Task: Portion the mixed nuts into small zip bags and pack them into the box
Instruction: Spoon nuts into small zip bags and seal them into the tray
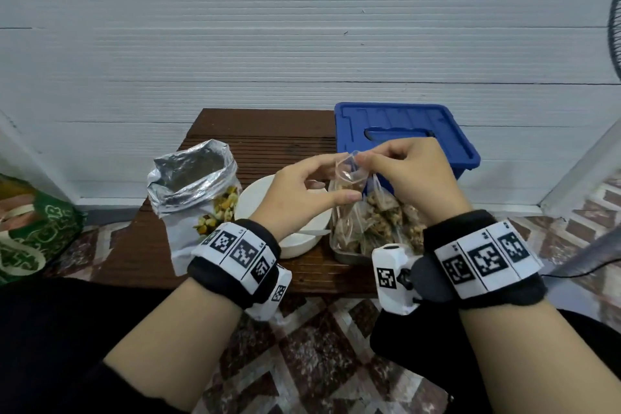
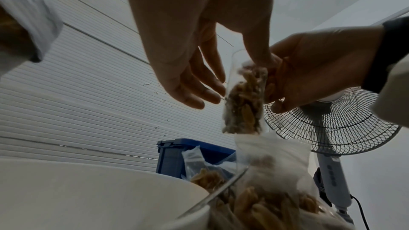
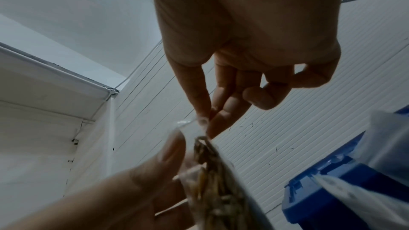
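Right now, both of your hands are up over the dark brown wooden table, working one small clear zip bag of mixed nuts between them. Your right hand pinches the bag's top edge between thumb and fingertip, and your left hand holds its side, thumb pressed along the plastic below the mouth, so the bag hangs down from both grips, mouth uppermost.

The head view places this beside the blue plastic box with its lid on: the held bag is in front of the box's near left corner and above a metal tray heaped with filled clear bags of nuts. A white round bowl sits left of that tray, and an opened silver foil pouch of nuts stands further left of the box.

The left wrist view adds what the head view hides: the bag is about full, its bottom hanging free of the pile, and your left fingers are spread and relaxed beside it. A standing fan is behind. The right wrist view shows the pinch itself on the bag's top edge.
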